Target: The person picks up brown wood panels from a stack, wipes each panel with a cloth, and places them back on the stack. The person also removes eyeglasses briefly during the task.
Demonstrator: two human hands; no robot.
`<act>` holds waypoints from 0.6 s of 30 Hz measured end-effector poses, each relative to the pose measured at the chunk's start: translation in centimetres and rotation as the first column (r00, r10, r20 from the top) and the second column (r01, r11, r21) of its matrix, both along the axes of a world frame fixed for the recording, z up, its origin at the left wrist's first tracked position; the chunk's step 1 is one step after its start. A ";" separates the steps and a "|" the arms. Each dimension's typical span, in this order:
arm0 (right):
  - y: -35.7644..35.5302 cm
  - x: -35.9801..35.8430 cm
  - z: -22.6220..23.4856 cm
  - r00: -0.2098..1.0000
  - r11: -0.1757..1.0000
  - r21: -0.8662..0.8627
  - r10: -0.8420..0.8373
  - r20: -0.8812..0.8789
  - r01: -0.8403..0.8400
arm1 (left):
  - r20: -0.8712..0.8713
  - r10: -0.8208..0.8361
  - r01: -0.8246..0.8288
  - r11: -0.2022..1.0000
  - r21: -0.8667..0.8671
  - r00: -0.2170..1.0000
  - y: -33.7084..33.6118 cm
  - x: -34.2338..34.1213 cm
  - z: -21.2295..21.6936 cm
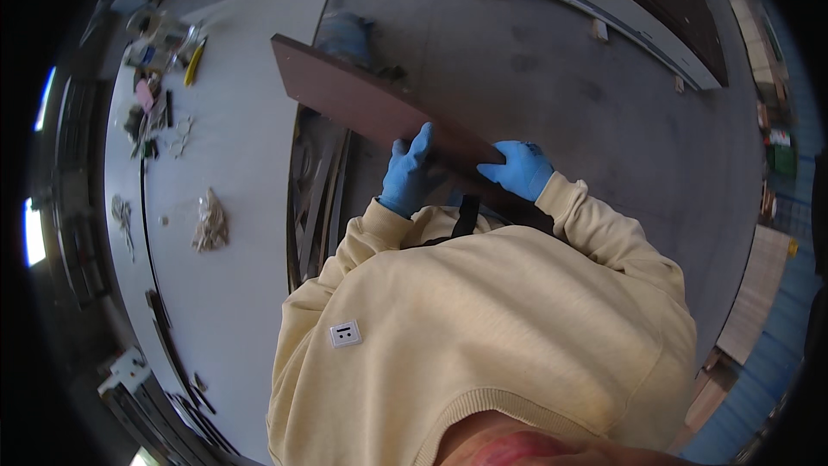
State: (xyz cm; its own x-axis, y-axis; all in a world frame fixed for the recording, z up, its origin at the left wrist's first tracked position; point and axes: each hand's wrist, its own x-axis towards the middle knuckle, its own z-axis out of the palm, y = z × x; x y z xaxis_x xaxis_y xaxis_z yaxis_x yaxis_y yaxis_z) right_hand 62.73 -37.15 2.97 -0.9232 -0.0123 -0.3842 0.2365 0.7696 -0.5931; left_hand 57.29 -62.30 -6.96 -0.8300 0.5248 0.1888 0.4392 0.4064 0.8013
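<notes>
A long reddish-brown board [358, 105] slants across in front of me, from the far left down toward my body. My right hand [522, 171], in a blue glove, is closed over the board's edge near its closer end. Also gloved in blue, my left hand [405, 179] is by the near side of the board's middle, with its visible fingers stretched and apart. It overlaps the board in view; whether it bears any weight I cannot tell. Below the hands, the board's near end is partly hidden by my sleeve and body.
At left stands a long pale table [250, 121] with a yellow-handled tool [195, 64], a clear jar [177, 34] and a bundle of light pieces [210, 223]. Dark strips [321, 198] lie beside it. A stack of dark panels [638, 0] rests on small blocks at the far right.
</notes>
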 end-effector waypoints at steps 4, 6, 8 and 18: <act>9.1 1.2 0.6 0.992 0.998 0.046 -0.039 -0.118 0.045 | 0.936 -0.191 -0.628 0.700 0.340 0.294 15.9 -2.8 9.8; 13.5 1.4 -1.2 0.921 0.990 0.135 0.016 -0.390 0.041 | 0.934 -0.230 -0.575 0.739 0.351 0.274 21.6 -4.2 9.8; 17.5 1.3 -2.6 0.887 0.961 0.259 0.035 -0.460 0.097 | 0.929 -0.239 -0.551 0.752 0.362 0.284 27.1 -5.7 9.0; 44.1 -7.3 -2.3 0.825 0.892 -0.206 -0.451 -0.340 0.403 | 0.914 -0.393 -0.555 0.740 0.380 0.101 47.4 -21.0 2.9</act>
State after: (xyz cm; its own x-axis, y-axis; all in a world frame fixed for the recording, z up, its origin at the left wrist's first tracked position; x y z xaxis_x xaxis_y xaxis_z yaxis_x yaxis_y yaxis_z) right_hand 55.41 7.00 0.70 -0.9190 0.3927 -0.0360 0.2699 0.5598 -0.7834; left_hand 36.25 -14.90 -4.04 -0.5311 0.6120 -0.5860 -0.8427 -0.3092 0.4408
